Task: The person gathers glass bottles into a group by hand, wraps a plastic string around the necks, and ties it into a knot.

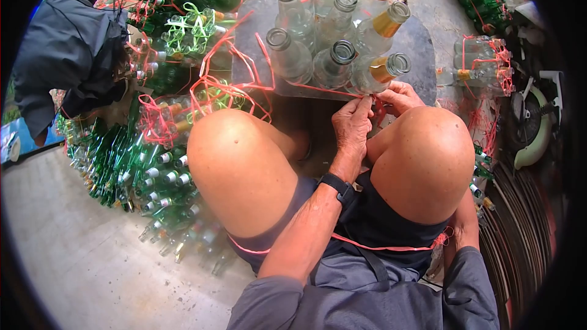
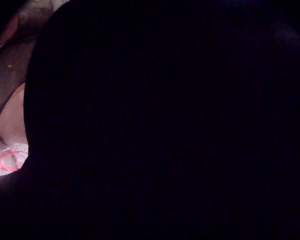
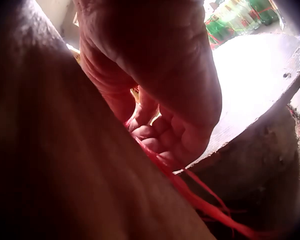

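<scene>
Several clear glass bottles [image 1: 293, 61], some with gold neck labels, stand close together on a grey round-edged stand [image 1: 419, 55]. A red plastic string [image 1: 333, 91] runs low along the near side of this group. At its right end, by the nearest labelled bottle, my left hand [image 1: 353, 125] pinches the string between thumb and finger. Close beside it, my right hand [image 1: 402, 96] grips the string with curled fingers, partly hidden behind the right knee. Loose red strands [image 3: 215, 212] trail below the right hand in the right wrist view. The left wrist view is mostly black.
Many green bottles [image 1: 116, 165] lie heaped at the left, with tied bundles and tangled red string [image 1: 211, 67] nearby. A dark cloth [image 1: 67, 49] hangs at the far left. Bundled clear bottles [image 1: 483, 64] and a wheel [image 1: 532, 116] are at the right.
</scene>
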A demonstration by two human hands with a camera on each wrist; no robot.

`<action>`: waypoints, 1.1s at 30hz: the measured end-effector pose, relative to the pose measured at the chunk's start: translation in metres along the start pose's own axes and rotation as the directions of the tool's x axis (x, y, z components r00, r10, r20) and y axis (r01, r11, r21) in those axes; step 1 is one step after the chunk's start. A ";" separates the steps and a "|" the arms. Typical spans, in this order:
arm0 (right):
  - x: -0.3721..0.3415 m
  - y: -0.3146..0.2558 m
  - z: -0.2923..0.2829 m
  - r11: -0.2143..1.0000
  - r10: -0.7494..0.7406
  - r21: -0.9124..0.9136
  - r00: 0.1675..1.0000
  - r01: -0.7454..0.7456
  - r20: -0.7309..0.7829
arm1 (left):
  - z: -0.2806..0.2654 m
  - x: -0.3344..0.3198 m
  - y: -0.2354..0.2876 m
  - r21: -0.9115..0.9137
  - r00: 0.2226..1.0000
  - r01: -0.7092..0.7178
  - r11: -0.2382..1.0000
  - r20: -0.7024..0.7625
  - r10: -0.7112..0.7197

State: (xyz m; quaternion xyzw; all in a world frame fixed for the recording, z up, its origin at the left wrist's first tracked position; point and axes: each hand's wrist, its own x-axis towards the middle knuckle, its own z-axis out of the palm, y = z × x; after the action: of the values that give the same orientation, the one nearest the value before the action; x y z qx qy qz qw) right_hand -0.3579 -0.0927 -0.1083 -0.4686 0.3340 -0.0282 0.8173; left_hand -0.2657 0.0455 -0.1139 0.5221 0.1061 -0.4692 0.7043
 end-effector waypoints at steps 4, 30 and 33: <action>0.005 0.001 0.000 0.995 0.080 0.072 0.995 -0.076 -0.055 | -0.002 0.000 0.001 -0.005 1.000 0.009 1.000 0.011 -0.009; 0.007 0.017 0.007 0.998 -0.061 -0.049 0.944 0.048 -0.324 | 0.003 0.001 -0.010 0.123 0.983 -0.114 0.986 -0.128 0.130; 0.005 0.012 0.008 0.996 -0.065 -0.073 0.947 0.044 -0.315 | 0.004 -0.003 -0.003 0.133 0.988 -0.128 0.983 -0.075 0.138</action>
State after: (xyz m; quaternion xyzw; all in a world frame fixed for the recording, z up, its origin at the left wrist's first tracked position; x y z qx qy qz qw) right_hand -0.3524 -0.0818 -0.1180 -0.4933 0.4487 -0.1149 0.7363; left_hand -0.2708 0.0435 -0.1126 0.5915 0.0703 -0.4045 0.6940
